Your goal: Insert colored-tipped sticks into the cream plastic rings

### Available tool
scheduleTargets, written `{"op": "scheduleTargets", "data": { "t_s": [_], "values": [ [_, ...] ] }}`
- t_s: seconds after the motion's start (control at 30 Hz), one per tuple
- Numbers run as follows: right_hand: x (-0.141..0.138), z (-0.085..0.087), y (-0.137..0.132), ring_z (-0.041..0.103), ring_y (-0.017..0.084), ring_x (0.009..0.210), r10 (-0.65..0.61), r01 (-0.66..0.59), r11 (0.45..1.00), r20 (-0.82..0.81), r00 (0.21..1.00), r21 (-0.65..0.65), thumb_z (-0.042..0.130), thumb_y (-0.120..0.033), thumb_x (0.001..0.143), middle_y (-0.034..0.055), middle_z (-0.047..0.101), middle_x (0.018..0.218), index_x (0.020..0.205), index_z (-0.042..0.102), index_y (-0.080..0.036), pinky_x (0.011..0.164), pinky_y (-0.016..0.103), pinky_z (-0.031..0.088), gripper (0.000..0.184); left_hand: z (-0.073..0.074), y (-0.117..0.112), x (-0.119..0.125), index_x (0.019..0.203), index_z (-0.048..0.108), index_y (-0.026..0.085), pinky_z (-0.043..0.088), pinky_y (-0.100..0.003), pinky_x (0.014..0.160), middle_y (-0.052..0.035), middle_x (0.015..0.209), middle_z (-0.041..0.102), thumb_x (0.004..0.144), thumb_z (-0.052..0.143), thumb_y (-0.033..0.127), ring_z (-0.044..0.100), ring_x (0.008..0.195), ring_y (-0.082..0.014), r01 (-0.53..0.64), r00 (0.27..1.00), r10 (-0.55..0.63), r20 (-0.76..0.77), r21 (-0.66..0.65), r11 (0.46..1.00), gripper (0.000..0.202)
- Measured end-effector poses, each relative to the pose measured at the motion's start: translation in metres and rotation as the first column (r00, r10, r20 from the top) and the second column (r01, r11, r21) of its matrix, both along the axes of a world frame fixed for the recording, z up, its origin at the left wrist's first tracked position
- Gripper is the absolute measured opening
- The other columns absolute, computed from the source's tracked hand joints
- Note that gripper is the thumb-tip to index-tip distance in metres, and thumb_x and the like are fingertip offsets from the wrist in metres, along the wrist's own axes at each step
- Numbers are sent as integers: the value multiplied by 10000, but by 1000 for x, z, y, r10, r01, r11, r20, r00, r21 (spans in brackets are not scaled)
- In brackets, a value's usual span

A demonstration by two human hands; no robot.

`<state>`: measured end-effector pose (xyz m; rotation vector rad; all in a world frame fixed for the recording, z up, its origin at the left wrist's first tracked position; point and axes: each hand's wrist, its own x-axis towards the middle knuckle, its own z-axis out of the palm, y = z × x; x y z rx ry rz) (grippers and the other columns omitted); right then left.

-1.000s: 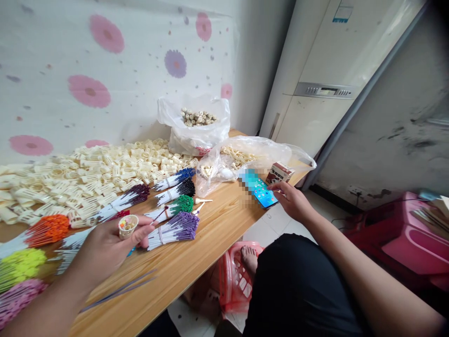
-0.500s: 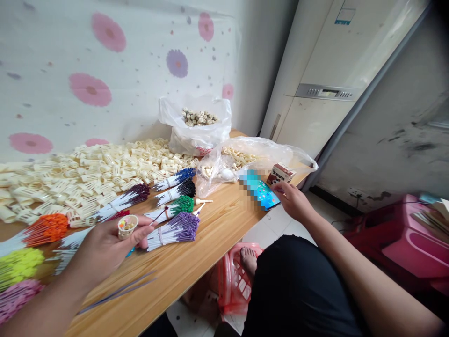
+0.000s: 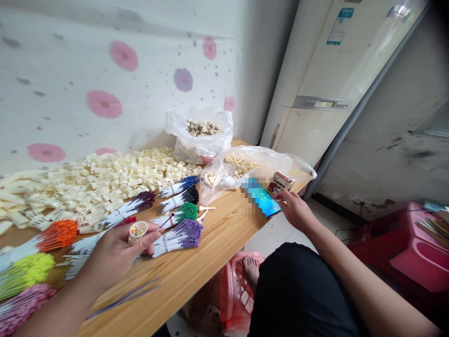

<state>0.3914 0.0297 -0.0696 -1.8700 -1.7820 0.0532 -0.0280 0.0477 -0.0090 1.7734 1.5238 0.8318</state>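
My left hand is closed around a small cream slotted plastic cup, open end up, with small coloured bits inside. A thin dark stem with a dark red tip sticks out past its fingertips. Beside these fingers lies a bundle of purple-tipped stems, with green-tipped stems just behind. My right hand is at the right edge of a phone with a lit blue screen. Its index finger reaches over the screen; whether it touches is unclear. I see nothing held in it.
Cream slotted pieces are heaped along the wall. Orange, yellow and pink tipped bundles lie left. Behind are a filled white bag and a clear bag. A small box stands by the phone. Loose stems lie in front.
The whole view has shifted, so the scene sits slightly lower and further right. My left hand still grips the cup. The fingers of my right hand have moved slightly at the phone, whose screen looks different.
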Motion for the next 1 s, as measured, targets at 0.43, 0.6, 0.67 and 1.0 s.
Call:
{"op": "scheduleTargets", "data": {
  "t_s": [0.43, 0.6, 0.67, 1.0],
  "values": [
    [6, -4, 0, 598, 205, 870, -18, 18, 1000, -15, 1000, 24, 449, -206, 807, 75, 651, 909, 910, 601, -193, 781, 327, 455, 184, -18, 1, -15, 575, 626, 180, 473, -245, 552, -23, 531, 638, 723, 559, 573, 583, 520, -154, 133, 990, -128, -66, 83, 988, 426],
    [-2, 6, -2, 601, 214, 868, -56, 62, 994, -65, 996, 89, 442, -240, 836, 81, 660, 931, 925, 599, -192, 778, 361, 465, 187, -15, -1, -11, 707, 664, 169, 470, -236, 539, -1, 499, 625, 694, 605, 541, 574, 497, -146, 91, 996, -93, 6, 103, 990, 377],
    [-18, 20, -4, 602, 206, 842, -60, 72, 989, -90, 994, 133, 450, -270, 848, 73, 663, 924, 916, 595, -197, 770, 360, 471, 176, -14, -3, -9, 677, 655, 168, 475, -239, 539, -1, 496, 625, 691, 607, 532, 578, 494, -147, 94, 995, -97, 26, 105, 990, 367],
    [-196, 70, 8, 626, 140, 771, 749, -715, 653, -351, 562, 249, 515, -215, 858, 84, 684, 923, 1155, 578, -117, 703, 265, 512, 319, -14, -9, -2, 689, 658, 184, 477, -230, 547, 25, 468, 615, 720, 602, 390, 572, 469, -132, 138, 988, -149, 46, 186, 973, 216]
  ]
}}
